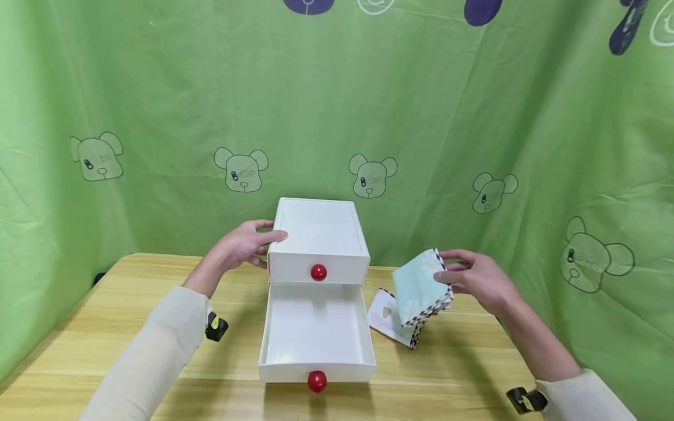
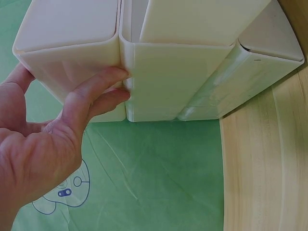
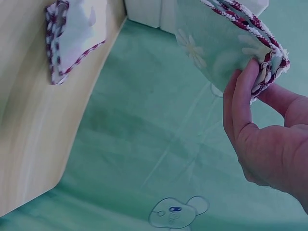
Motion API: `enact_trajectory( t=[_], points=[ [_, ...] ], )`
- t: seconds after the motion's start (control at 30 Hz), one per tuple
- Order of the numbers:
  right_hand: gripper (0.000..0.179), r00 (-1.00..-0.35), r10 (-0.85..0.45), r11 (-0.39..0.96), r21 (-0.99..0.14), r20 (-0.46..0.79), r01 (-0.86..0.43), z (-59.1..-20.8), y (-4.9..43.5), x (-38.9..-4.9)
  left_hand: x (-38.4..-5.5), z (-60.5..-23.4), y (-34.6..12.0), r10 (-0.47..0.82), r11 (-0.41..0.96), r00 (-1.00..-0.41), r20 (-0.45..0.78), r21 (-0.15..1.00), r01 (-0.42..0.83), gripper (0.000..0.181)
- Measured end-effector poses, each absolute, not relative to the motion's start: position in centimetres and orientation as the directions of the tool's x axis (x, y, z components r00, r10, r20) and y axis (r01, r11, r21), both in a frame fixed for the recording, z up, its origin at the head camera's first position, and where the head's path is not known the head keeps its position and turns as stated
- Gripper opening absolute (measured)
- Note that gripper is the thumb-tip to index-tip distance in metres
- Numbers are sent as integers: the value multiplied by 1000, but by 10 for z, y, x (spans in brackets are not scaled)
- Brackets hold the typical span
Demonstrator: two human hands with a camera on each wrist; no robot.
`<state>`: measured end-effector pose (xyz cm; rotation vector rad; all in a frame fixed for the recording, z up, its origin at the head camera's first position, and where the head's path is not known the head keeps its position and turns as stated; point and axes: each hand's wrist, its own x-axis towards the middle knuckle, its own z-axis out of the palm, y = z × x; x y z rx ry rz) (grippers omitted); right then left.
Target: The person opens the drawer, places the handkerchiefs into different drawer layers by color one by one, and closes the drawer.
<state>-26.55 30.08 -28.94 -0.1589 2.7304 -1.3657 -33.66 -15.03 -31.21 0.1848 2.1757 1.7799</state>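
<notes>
A white drawer unit (image 1: 321, 225) with red knobs stands on the table; its upper drawer (image 1: 289, 268) is pushed in. Below that, a drawer (image 1: 316, 327) is pulled out, its bare white bottom showing. My left hand (image 1: 246, 242) rests on the unit's left side, thumb on the top edge; in the left wrist view the fingers (image 2: 103, 89) touch the side wall. To the right, my right hand (image 1: 481, 278) pinches a folded light-blue handkerchief (image 1: 418, 286) with a checked border, held above the table. Partly behind it lies a folded pale handkerchief (image 1: 384, 316) beside the drawer.
The wooden table (image 1: 152, 327) runs up to a green curtain (image 1: 316, 117) printed with bear heads, which hangs behind and at both sides. The pulled-out drawer's red knob (image 1: 317, 381) sticks out toward the table's front.
</notes>
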Motion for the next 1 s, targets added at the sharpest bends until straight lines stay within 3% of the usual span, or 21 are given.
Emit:
enact_trajectory(
  t=[0.63,1.0],
  points=[
    [71,-964,-265,582,-796,7,-166,-261,263,-241,-336,-312,-151,293,208,-943,-159,973,-99,89],
    [67,-956,-293,547,-821,-1,-167,-260,243,-238,-335,-312,-151,304,194,-939,-163,975,-107,87]
  ],
)
